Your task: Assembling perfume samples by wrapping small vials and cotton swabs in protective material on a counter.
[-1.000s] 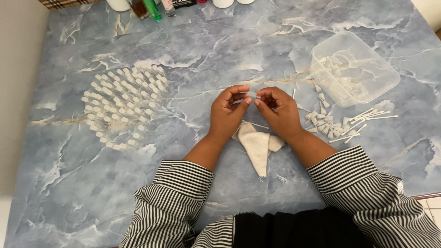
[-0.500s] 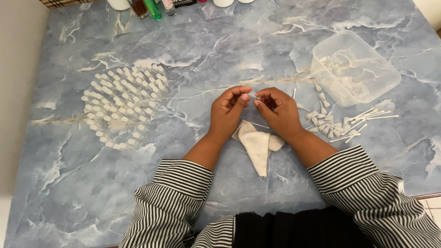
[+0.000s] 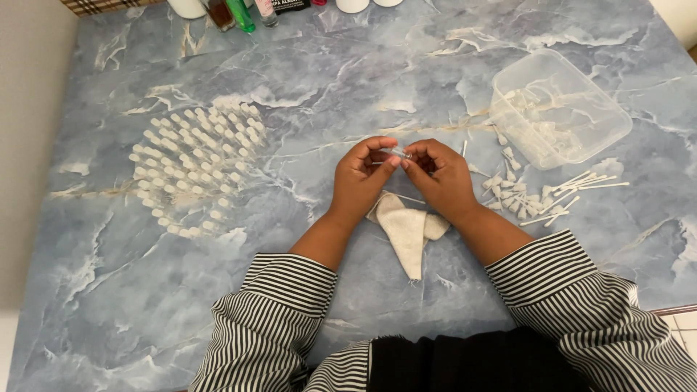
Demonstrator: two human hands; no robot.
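Head view, looking straight down. The left hand (image 3: 361, 176) and the right hand (image 3: 441, 176) meet above the middle of the blue marbled surface (image 3: 305, 80). Between their fingertips they pinch a small clear vial (image 3: 398, 152), held roughly level; both hands are closed on it, the left thumb and forefinger at one end, the right fingers at the other. Whether a cap or stopper is on it is too small to tell.

Compared with half a second and a second ago, almost nothing has moved: the hands sit at the same spot and the vial lies between the same fingers, with only a slight shift in the fingertips. I judge that the fine work on this one vial is not finished and that no piece has been set down or picked up in that time.

Just under the wrists lies a folded white cloth (image 3: 407, 231), untouched. To the left, well apart, stands a dense cluster of small white-capped vials (image 3: 194, 167). To the right lies a clear plastic tub (image 3: 559, 109) tipped on its side, and near it loose white caps and thin sticks (image 3: 541, 199). Bottles (image 3: 239, 11) line the far edge.
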